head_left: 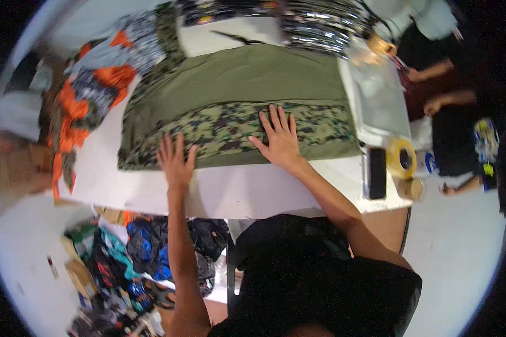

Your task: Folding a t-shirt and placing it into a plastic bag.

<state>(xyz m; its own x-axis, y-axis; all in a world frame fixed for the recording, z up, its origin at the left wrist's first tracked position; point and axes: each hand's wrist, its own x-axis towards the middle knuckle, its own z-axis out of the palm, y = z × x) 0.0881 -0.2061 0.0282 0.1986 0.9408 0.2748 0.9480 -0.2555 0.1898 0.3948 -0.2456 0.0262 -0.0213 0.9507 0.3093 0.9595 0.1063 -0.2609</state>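
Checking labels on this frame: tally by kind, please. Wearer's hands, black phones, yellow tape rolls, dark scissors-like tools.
Left hand and right hand, on the green and camouflage cloth: 2
Black phone: 1
Yellow tape roll: 1
Dark scissors-like tool: 1
Total: 5

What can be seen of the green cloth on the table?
The cloth looks like soft, matte fabric: plain olive green across its far part, a camouflage band in greens, browns and black nearer the person, then a narrow plain strip along the near edge. It lies spread out, lightly creased, on the white table. The left hand has its fingers spread over its near left part; the right hand lies across the band, right of centre.
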